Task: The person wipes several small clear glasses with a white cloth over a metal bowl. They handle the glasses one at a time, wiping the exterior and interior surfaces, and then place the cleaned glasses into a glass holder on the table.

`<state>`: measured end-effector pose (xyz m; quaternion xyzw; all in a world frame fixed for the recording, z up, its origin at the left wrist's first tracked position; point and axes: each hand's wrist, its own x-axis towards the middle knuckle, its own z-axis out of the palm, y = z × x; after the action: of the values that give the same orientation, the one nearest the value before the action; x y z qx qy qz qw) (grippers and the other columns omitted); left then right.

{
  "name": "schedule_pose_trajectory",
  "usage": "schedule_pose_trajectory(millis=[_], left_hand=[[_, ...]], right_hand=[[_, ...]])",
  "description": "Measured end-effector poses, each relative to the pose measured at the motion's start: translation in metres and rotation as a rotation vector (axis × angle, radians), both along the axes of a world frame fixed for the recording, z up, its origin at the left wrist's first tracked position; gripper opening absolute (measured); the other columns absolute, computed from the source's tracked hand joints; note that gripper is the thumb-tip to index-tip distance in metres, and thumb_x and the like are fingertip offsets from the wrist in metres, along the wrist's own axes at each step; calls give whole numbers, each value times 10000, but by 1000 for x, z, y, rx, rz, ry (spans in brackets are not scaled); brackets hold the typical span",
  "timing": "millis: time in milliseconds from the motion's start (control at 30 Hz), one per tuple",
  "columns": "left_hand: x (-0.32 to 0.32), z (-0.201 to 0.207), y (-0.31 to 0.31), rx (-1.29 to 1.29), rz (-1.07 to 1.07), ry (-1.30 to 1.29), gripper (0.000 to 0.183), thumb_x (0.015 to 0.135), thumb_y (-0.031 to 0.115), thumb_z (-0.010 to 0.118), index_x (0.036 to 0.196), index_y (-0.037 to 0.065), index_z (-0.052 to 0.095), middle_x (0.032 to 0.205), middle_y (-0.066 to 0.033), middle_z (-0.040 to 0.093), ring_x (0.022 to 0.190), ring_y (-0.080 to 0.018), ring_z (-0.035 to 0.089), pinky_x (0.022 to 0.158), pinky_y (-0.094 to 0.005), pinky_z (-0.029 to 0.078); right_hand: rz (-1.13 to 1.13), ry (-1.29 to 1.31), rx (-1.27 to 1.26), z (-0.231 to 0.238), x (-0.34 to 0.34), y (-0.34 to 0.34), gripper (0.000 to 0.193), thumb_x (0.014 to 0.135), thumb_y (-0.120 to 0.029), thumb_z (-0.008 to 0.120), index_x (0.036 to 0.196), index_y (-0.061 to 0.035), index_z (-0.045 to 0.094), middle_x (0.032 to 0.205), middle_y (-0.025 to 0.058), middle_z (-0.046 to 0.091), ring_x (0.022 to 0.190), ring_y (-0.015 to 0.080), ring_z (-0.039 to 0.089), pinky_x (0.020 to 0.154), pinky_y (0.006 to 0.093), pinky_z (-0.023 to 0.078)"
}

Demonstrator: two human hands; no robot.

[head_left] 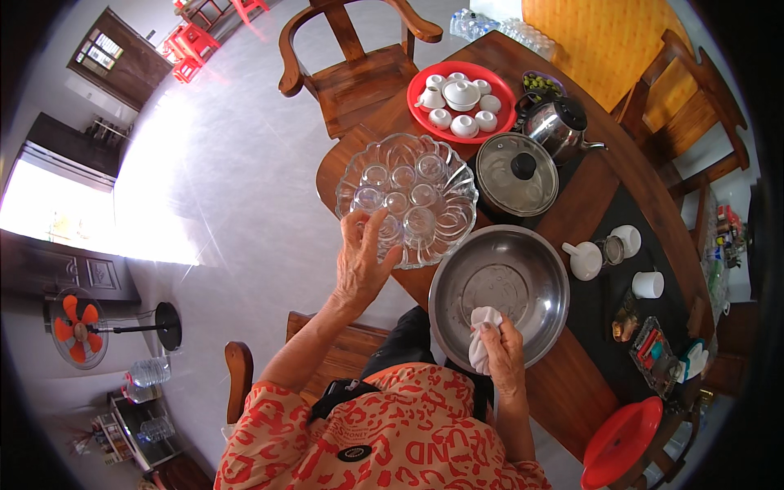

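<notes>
My left hand is over the near left rim of a scalloped clear glass bowl. Its fingers are curved and spread, the thumb apart, close to the small glass cups that sit upside down in the bowl. Whether a fingertip touches a cup I cannot tell. In my right hand a crumpled white cloth is gripped, above the near side of a wide stainless steel basin. A little water seems to lie on the basin's bottom.
Beyond the bowl stands a red tray with a white tea set. A lidded pot, a steel kettle and a white teapot with cups are to the right. A red plastic lid or tray overhangs the table's near right edge.
</notes>
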<state>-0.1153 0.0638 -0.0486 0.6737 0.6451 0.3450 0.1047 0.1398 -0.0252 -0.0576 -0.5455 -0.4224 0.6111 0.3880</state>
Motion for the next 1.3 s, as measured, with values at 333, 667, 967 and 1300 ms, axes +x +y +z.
schedule_pose_trajectory(millis=[333,667,967,1300], left_hand=[[-1,-14,-1,85,-44,7,699,695,78,760,1320,87,447,1162,-149,398,904,-279,525,691,-365,512],[6,6,-23,285,-77,-60,608,673,76,798,1213,55,521,1108,-148,502,929,-255,531,698,-329,481],[36,-40,-61,-915,-324,-572,402,861,242,648,1138,-22,521,906,-128,646,700,-171,644,486,-278,495],[63,-81,-48,-1075,-359,-1103,330,889,115,547,1190,3,474,1003,-124,619,810,-195,644,645,-318,568]], right_hand=[[-9,-15,12,3,-5,-5,235,945,-193,528,1049,10,586,839,38,619,718,61,527,626,214,432],[-316,-21,117,11,33,-13,337,893,-164,599,1184,-33,489,990,74,572,847,121,566,705,259,478],[-682,-647,54,-53,109,-36,446,838,-290,661,1131,13,516,944,186,629,848,259,619,758,356,483],[-525,-152,-54,-74,97,-52,215,849,-119,604,1001,32,629,871,56,645,752,110,576,688,258,467]])
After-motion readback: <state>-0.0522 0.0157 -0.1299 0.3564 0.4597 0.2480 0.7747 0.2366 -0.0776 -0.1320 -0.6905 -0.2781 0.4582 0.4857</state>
